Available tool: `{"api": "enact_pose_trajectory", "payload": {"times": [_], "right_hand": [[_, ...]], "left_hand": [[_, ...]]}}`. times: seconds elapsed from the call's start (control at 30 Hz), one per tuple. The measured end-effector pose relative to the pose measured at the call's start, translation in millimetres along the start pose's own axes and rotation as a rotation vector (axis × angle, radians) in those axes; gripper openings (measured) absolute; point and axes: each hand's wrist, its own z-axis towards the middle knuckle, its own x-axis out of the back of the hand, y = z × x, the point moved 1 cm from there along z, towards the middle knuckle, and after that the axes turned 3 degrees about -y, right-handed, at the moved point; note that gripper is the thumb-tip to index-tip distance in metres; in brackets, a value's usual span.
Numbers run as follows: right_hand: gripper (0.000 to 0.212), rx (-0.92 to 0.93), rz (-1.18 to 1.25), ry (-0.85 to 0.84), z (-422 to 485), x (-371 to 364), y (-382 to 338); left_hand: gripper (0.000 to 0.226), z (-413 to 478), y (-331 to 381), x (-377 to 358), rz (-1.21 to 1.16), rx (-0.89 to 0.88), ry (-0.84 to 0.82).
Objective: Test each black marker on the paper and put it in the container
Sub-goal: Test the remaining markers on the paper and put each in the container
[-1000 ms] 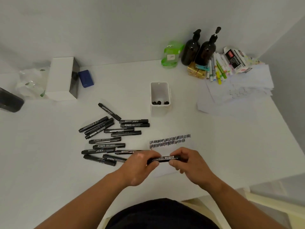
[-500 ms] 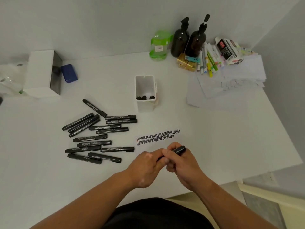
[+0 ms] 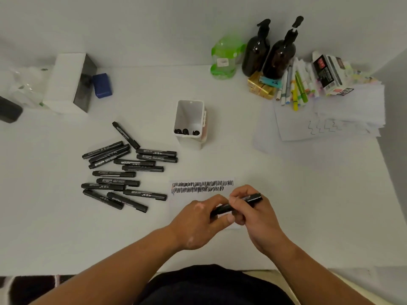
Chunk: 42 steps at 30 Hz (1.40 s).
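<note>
The black marker (image 3: 253, 198) is held tilted over the paper (image 3: 182, 202), just below the scribbles (image 3: 202, 187), each grip clamped on it: right hand (image 3: 256, 219) round the barrel, left hand (image 3: 197, 223) pinching the other end (tip hidden). Beyond stands the container (image 3: 189, 111); loose markers (image 3: 127, 172) lie left on the desk (image 3: 297, 194).

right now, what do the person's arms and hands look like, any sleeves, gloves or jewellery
The left hand and right hand are bare: no gloves, and no ring, watch or bracelet shows. The left forearm and right forearm are uncovered to the edge of the picture, with no sleeve in view. A dark garment shows at the bottom edge.
</note>
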Motion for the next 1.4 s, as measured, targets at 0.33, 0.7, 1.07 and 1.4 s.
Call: {"api": "enact_pose_trajectory", "payload": {"times": [0.33, 0.7, 1.07, 1.4], "right_hand": [[0.015, 0.047, -0.179, 0.090, 52.7, 54.7, -1.8], [0.007, 0.196, -0.360, 0.192, 77.6, 35.1, 72.7], [0.015, 0.291, -0.447, 0.210, 81.6, 37.0, 86.4], [0.013, 0.294, -0.464, 0.247, 79.9, 36.2, 86.6]], "left_hand": [[0.065, 27.4, -65.4, -8.3, 0.332, 0.227, 0.256], [0.078, 42.4, -110.0, -30.1, 0.471, 0.046, 0.348], [0.077, 42.6, -119.1, -32.7, 0.536, -0.005, 0.381], [0.076, 41.7, -117.8, -32.0, 0.527, 0.006, 0.366]]}}
